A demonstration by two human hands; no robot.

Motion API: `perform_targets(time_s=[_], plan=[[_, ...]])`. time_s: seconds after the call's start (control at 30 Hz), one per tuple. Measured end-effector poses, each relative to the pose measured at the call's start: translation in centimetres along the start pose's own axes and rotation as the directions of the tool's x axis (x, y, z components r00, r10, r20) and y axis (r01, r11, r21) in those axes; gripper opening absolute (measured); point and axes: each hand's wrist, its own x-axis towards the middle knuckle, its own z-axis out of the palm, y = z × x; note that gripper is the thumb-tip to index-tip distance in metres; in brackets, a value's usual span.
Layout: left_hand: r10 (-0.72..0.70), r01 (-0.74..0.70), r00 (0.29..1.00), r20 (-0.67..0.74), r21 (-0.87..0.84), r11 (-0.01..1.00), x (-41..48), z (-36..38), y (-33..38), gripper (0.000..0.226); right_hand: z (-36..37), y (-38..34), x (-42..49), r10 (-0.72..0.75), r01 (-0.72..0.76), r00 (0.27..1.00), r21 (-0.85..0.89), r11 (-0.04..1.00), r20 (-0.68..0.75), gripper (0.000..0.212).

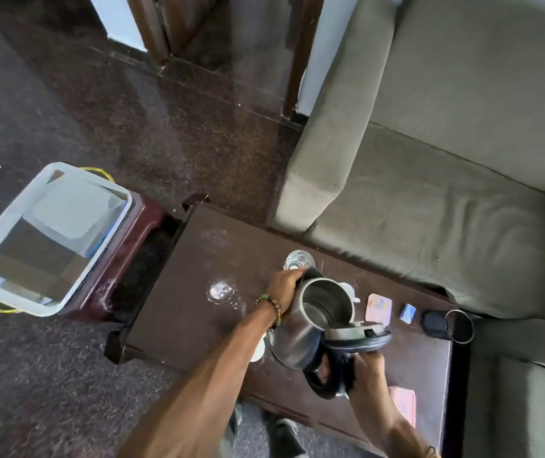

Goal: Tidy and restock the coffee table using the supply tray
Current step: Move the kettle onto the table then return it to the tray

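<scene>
Lowest in the frame, our right hand (pixel 367 368) curls its fingers round the black handle of the kettle (pixel 310 325), which sits over the coffee table (pixel 182 312) at lower centre. Our left hand (pixel 284 285) grips the rim by the spout. The kettle leans, its long axis running lower left to upper right, lid open, spout toward the glass (pixel 299 261) just above. We judge the tidying unfinished: sachets (pixel 379 309) and keys (pixel 434 323) lie right of centre, and the supply tray (pixel 13 213) waits at far left.
</scene>
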Motion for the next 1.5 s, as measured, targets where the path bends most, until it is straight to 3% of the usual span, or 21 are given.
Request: perform_targets(time_s=[0.07,0.13,0.23,0.37,0.6,0.73,1.1,1.5], plan=[[-0.060,0.060,0.998,0.012,0.036,0.998,1.4,0.6,-0.4,0.030,-0.3,0.3,1.9,-0.002,0.007,0.998,0.075,0.997,-0.064,0.022],[-0.096,0.095,0.995,0.018,0.076,0.993,2.3,1.1,-0.6,0.032,-1.1,1.1,2.8,-0.043,0.043,0.999,0.148,0.988,-0.005,0.034],[-0.177,0.177,0.984,0.005,0.026,0.984,3.3,1.7,-0.9,0.025,-2.6,2.6,4.4,-0.057,0.057,0.998,0.114,0.992,-0.004,0.053],[-0.245,0.246,0.968,0.050,-0.021,0.969,4.1,2.1,-1.4,0.020,-3.2,2.5,5.5,0.001,0.001,1.000,0.184,0.983,-0.007,0.055],[-0.280,0.288,0.957,0.075,-0.151,0.946,5.1,2.7,-3.4,0.022,-3.2,1.0,7.1,0.039,-0.032,0.995,0.074,0.997,-0.093,0.074],[-0.318,0.323,0.947,0.055,-0.173,0.931,5.6,2.6,-4.2,0.024,-2.7,0.4,8.0,0.059,-0.056,0.991,0.032,0.998,-0.117,0.062],[-0.410,0.412,0.911,0.049,-0.182,0.893,7.2,1.7,-6.1,0.035,-1.6,-0.8,9.7,0.108,-0.118,0.986,-0.072,0.990,-0.128,0.067],[-0.487,0.497,0.868,0.097,-0.143,0.856,8.0,1.2,-7.5,0.028,-0.4,-2.2,10.8,0.224,-0.222,0.968,0.028,0.975,-0.115,0.072]])
